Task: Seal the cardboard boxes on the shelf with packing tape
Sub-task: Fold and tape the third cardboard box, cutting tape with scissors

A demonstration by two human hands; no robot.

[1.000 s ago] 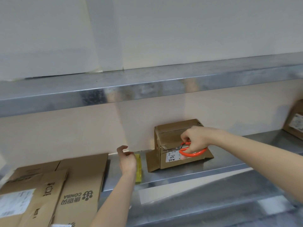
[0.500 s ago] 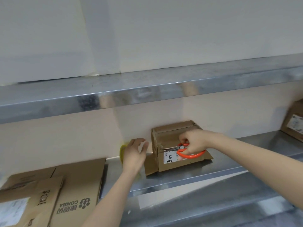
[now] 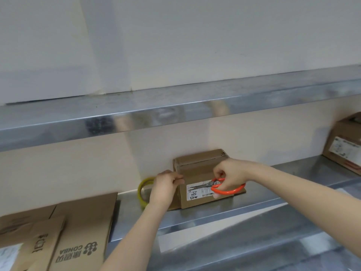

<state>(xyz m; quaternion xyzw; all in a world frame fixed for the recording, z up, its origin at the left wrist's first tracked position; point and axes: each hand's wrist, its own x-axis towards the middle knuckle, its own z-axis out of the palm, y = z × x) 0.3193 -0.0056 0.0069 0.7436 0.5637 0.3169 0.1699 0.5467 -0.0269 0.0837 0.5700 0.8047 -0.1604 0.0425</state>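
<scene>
Your left hand point(image 3: 166, 185) has moved right since half a second ago. Then it hung short of the cardboard box point(image 3: 197, 167); now its knuckles are at the box's upper left front corner. The tape roll point(image 3: 141, 192) has come along: it is upright, a yellowish ring just left of your wrist, partly hidden behind the hand. Your left forearm rises from bottom centre of the frame, back of the hand toward you. The fingers are curled, tips bunched against the thumb at the box edge. Whether they pinch tape or anything else, you cannot tell.

Your right hand point(image 3: 231, 174) has kept its place over the box front, right of centre. The forearm comes in from the right edge of the frame. The hand grasps the orange handles of the scissors point(image 3: 227, 191). Blades point left across the white label point(image 3: 196, 190) on the box face and look nearly closed.

The box sits mid frame on the steel shelf point(image 3: 273, 192), back to the wall, with a flap standing out at its lower left. Flattened cartons point(image 3: 82, 222) lie at lower left. A second box point(image 3: 343, 147) sits at the far right edge, well apart. The upper shelf point(image 3: 175, 116) spans the frame above.
</scene>
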